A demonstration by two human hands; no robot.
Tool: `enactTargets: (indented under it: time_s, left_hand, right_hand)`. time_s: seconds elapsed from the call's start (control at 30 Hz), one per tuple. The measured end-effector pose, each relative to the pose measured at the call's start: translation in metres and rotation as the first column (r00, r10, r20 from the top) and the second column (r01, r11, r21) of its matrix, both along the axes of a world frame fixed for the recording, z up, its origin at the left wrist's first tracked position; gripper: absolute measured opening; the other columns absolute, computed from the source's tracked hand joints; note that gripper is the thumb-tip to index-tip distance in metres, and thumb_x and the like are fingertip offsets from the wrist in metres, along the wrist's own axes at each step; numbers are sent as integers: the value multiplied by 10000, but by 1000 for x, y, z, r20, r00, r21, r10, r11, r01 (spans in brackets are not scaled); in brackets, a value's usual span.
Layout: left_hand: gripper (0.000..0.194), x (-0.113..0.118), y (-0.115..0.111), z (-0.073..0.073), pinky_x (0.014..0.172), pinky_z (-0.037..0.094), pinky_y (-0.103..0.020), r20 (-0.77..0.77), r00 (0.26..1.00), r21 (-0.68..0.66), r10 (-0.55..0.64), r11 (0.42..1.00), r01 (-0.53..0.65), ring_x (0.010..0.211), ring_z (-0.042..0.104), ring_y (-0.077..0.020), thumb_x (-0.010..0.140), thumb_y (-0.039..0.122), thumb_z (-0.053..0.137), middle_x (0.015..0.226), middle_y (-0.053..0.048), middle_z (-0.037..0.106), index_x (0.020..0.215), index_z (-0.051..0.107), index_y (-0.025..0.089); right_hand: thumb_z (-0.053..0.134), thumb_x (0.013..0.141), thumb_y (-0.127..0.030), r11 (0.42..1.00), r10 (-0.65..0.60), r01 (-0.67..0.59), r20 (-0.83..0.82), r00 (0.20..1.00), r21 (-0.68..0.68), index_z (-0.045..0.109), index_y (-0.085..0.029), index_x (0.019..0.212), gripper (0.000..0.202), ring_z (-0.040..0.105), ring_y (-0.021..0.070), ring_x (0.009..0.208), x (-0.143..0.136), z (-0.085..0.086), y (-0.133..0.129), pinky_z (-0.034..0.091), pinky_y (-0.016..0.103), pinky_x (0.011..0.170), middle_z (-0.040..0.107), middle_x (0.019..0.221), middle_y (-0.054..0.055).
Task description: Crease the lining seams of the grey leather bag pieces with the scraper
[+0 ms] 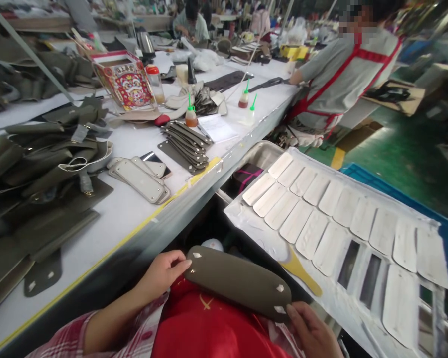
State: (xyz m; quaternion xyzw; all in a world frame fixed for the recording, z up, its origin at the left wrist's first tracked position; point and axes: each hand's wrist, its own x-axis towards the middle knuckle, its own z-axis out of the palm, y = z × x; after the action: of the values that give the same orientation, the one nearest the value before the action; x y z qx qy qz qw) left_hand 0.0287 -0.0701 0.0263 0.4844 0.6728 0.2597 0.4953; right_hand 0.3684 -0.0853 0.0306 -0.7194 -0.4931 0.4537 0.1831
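Observation:
A long olive-brown panel with rounded ends lies tilted above my lap, over a red apron. Small whitish patches sit near both of its ends. My left hand pinches the panel's left end between thumb and fingers. At the lower right corner, my right hand grips it, its thumb by one patch and its fingers partly hidden. Right of the panel, a yellow spatula-like tool rests on a white-covered board carrying rows of pale rounded pieces.
The worktable holds a fanned stack of dark panels, pale panels, dark bag parts, a bottle with a green nozzle and a decorated box. A co-worker stands at the table's right side.

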Motion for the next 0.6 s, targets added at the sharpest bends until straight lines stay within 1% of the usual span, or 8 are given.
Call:
enactTargets:
  time_s: [0.1,0.27,0.33,0.53,0.6]
  left_hand:
    - [298,-3,3,0,581,363,-216,-39,999,26,-29,999,30,598,461,-123,800,407,490,595,36,508,629,520,165]
    - [288,-7,6,-2,579,356,-222,-108,992,51,-62,996,68,592,474,-125,792,390,486,584,41,508,609,507,168]
    - [289,-8,7,-3,572,353,-222,-123,990,46,-69,996,76,581,473,-124,786,392,489,573,44,510,603,505,169]
    - [303,-11,8,-3,547,339,-223,-155,982,14,-111,993,114,563,471,-123,779,417,481,577,37,536,612,532,169]
    - [303,-11,8,-3,546,334,-223,-178,977,12,-115,993,119,559,471,-122,779,415,474,577,35,537,613,535,169]
  right_hand:
    - [472,760,-521,1000,10,-10,18,1000,-3,538,-209,660,333,356,118,468,-4,6,3,316,219,443,412,507,-39]
    - [496,746,-536,999,46,-45,18,999,-21,538,-204,638,351,333,110,464,-9,12,6,302,213,434,381,496,-45]
    - [492,751,-539,999,44,-43,16,999,-25,535,-201,639,359,325,108,468,-8,10,7,299,212,435,374,498,-47]
    - [478,748,-583,992,80,-77,29,996,-98,535,-191,663,405,317,101,459,3,-3,5,279,215,426,383,497,-46]
    - [480,751,-576,992,84,-80,32,996,-97,528,-190,657,400,321,100,459,3,-4,5,276,216,429,379,493,-48]
